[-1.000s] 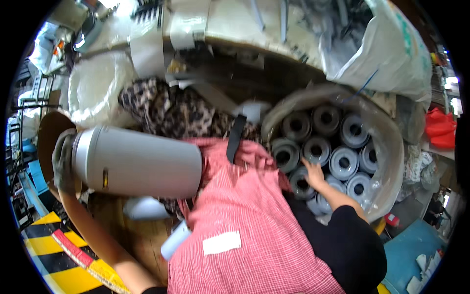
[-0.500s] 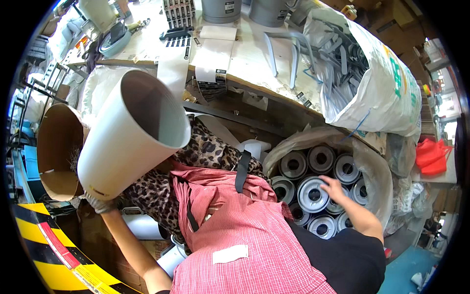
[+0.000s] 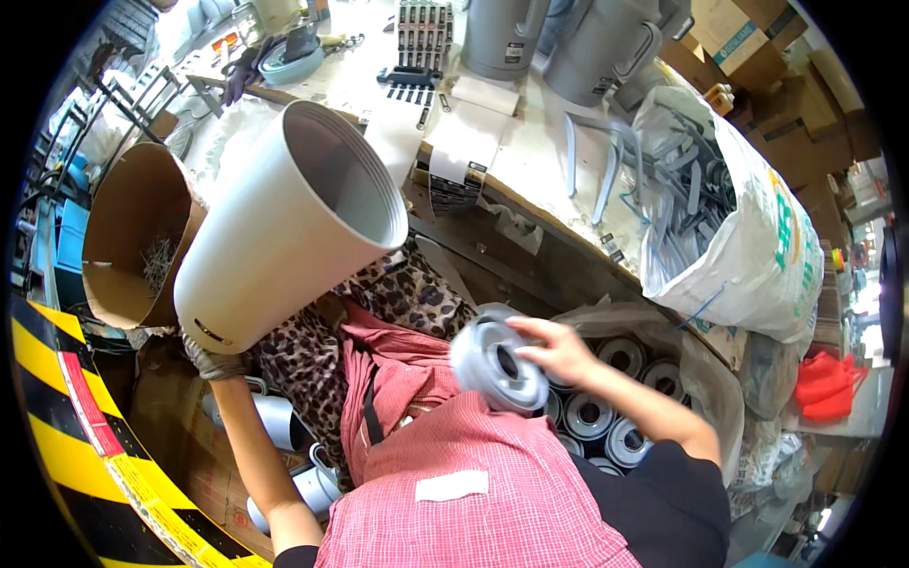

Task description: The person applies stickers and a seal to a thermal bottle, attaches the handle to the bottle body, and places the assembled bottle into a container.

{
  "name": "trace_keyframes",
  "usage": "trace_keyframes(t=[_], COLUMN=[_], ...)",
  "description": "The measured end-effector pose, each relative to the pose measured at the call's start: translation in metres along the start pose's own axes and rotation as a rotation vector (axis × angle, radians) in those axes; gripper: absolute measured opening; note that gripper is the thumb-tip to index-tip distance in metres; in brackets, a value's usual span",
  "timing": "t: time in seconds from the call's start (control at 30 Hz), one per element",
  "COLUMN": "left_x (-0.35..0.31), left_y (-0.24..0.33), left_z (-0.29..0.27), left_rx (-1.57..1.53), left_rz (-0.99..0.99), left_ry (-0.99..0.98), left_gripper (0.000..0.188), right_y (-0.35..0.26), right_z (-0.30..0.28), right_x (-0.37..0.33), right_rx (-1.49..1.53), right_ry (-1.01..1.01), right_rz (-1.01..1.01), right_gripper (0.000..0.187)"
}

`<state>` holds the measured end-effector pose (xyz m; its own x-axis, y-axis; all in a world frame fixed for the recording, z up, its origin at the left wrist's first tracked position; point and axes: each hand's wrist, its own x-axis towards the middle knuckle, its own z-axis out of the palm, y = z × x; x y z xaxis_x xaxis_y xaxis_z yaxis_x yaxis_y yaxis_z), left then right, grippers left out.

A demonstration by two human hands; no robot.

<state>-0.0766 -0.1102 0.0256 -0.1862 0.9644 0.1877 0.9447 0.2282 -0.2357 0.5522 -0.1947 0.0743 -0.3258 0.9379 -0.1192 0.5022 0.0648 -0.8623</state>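
Note:
My left hand [image 3: 213, 360], in a grey glove, grips the bottom of a tall, pale grey plastic container [image 3: 275, 237]. The container leans over my lap with its threaded, open mouth up and to the right. My right hand [image 3: 561, 350] is bare and pinches the edge of a round grey lid [image 3: 499, 364] with a hole in its middle. The lid, blurred by motion, hangs over my lap, apart from the container. More round grey lids [image 3: 589, 414] lie in a plastic-lined bin [image 3: 717, 379] beneath my right forearm.
Grey jugs [image 3: 502, 38] and a label sheet [image 3: 461, 161] are on the workbench [image 3: 530, 142]. A white sack [image 3: 757, 265] of grey handles leans at its right end. At left are a cardboard box [image 3: 133, 237] and a yellow-black striped edge [image 3: 57, 407]. White jugs [image 3: 312, 492] lie below my left arm.
My right hand has taken a round grey lid out of the bin and carried it left over my lap. The view has turned, and the container stays in my left hand.

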Motion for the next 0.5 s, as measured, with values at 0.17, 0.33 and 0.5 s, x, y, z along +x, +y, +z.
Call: trace_keyframes(t=[0.17, 0.33, 0.5], left_x=[-0.035, -0.068, -0.069], left_y=[0.004, 0.001, 0.042], left_z=[-0.011, -0.002, -0.02], left_rx=[-0.645, -1.57, -2.452], left_rz=[0.012, -0.326, -0.615], left_ry=[0.375, 0.27, 0.171], left_gripper=[0.044, 0.043, 0.037], right_y=[0.004, 0.008, 0.001], right_z=[0.042, 0.05, 0.065], right_x=[-0.023, -0.019, -0.027], right_rx=[0.066, 0.074, 0.05], right_ry=[0.137, 0.099, 0.037], right_rz=[-0.406, -0.587, -0.488], right_gripper=[0.049, 0.045, 0.043])
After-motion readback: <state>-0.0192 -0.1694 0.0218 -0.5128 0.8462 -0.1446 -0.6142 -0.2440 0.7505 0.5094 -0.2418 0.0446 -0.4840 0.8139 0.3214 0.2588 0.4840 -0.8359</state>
